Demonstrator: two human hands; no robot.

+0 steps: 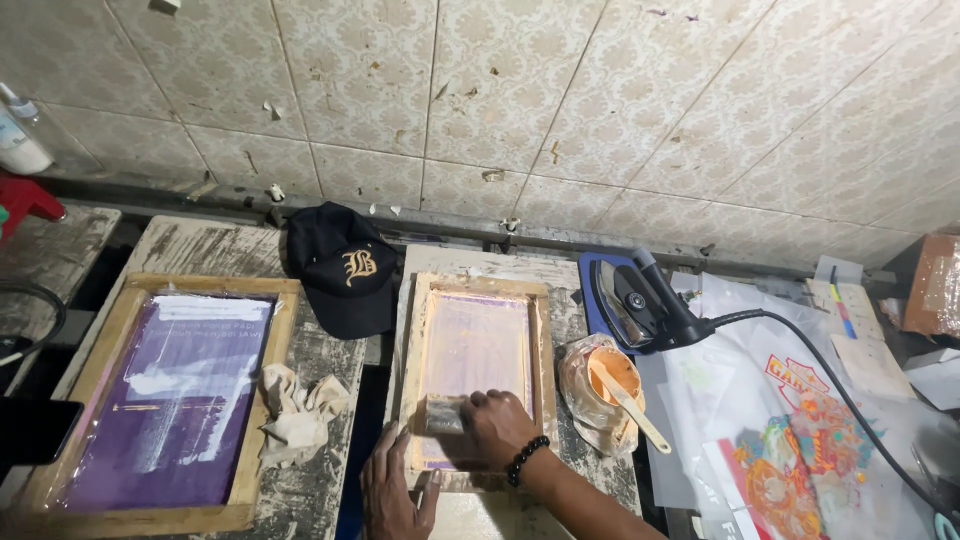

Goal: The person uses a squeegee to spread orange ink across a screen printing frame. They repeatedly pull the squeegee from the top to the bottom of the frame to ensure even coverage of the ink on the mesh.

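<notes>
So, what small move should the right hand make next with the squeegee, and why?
Probably push the squeegee up the screen. The right hand presses it at the near end of the small wooden frame, which the left hand steadies, and the mesh beyond lies unswept.

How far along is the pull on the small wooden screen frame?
Already done: the small screen frame lies flat on the bench, orange ink mixed in its cup. In hand: the right hand presses the squeegee at the frame's near end; the left hand steadies the near edge. Left: lifting the frame; the result is hidden.
</notes>
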